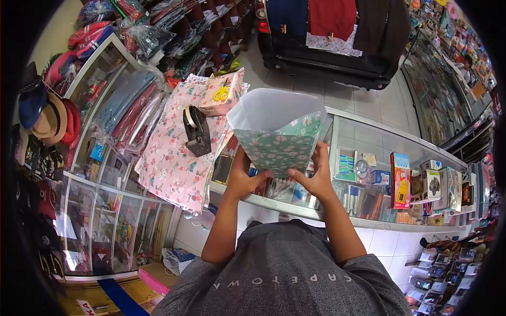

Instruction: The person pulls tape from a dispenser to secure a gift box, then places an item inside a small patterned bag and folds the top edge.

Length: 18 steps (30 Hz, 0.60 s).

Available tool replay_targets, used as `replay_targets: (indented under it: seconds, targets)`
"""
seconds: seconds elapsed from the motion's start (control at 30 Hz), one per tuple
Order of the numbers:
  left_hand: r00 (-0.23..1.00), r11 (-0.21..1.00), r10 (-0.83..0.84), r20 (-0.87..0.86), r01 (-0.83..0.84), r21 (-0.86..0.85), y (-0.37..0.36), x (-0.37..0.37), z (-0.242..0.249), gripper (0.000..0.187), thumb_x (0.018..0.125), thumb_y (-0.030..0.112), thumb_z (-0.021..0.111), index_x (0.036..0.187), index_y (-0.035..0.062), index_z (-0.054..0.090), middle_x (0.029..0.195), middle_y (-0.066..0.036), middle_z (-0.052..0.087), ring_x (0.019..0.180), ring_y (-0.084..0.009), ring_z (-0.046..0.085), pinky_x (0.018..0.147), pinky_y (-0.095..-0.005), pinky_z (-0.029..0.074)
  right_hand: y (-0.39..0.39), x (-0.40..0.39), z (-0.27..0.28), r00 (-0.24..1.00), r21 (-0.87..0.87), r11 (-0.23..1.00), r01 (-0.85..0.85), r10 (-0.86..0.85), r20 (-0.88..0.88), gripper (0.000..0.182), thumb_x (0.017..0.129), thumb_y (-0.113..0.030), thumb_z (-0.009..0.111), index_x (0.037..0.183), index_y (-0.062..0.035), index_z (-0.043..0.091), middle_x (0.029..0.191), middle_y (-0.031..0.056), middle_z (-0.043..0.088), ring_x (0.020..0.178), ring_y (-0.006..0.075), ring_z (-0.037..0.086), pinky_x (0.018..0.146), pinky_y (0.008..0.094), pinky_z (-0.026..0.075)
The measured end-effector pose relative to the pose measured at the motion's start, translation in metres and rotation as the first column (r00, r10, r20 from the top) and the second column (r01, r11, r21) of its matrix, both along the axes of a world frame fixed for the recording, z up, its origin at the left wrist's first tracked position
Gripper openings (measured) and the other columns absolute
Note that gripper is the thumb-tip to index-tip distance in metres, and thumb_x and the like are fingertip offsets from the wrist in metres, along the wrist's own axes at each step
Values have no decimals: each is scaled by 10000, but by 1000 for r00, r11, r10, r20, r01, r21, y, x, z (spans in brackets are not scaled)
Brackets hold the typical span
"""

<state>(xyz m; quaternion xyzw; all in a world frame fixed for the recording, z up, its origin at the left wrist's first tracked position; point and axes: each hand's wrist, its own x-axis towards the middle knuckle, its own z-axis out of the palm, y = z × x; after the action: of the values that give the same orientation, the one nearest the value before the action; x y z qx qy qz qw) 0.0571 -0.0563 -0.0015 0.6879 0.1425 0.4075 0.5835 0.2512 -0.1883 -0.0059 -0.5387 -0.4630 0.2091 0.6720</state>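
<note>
Both of my hands hold up a sheet of green daisy-patterned wrapping paper (279,150), its white inside showing at the wide, flared top. My left hand (245,178) grips the lower left side, thumb on the near face. On the lower right side, my right hand (315,176) holds it the same way, with fingers behind the paper. Whether anything is inside the paper is hidden. To the left lie pink floral wrapping paper (171,168), a black tape dispenser (197,138) with a roll of tape, and yellow-handled scissors (221,94) resting on a pink floral wrapped box (213,109).
The glass display counter (363,134) runs under my hands to the right, with boxed goods, including a red and yellow box (400,179). Another glass cabinet (113,221) stands at left beside hanging hats (50,118). Beyond the counter is a black vehicle (329,68) draped with clothes.
</note>
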Motion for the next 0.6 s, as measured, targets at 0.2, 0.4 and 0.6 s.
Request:
replay_targets:
  seconds: [0.2, 0.4, 0.6]
  targets:
    - [998, 961, -18, -52, 3, -276, -13, -10, 23, 891, 755, 23, 873, 1510, 7, 400, 1341, -146, 628, 1283, -274, 590, 1098, -431, 456, -11, 5, 1, 994, 50, 995, -83, 86, -72, 895, 740, -149, 901, 1466, -19, 394, 1383, 152, 547, 1324, 281, 546, 1128, 426, 420]
    - [996, 902, 90, 7, -84, 423, -8, -17, 26, 890, 712, 230, 916, 1459, -24, 503, 1402, -182, 610, 1323, -309, 571, 1126, -428, 437, -5, 2, 17, 987, 195, 971, -137, 117, 106, 798, 697, -82, 869, 1383, -38, 463, 1457, 204, 540, 1381, 320, 526, 1163, 432, 404]
    - [995, 955, -87, 51, 69, 287, -4, -16, 25, 872, 733, 220, 927, 1468, 58, 486, 1433, -182, 615, 1367, -325, 571, 1215, -471, 364, -4, 8, 15, 962, 271, 925, -268, 271, 27, 958, 641, -193, 936, 1452, -31, 452, 1460, 220, 549, 1393, 330, 515, 1181, 438, 389]
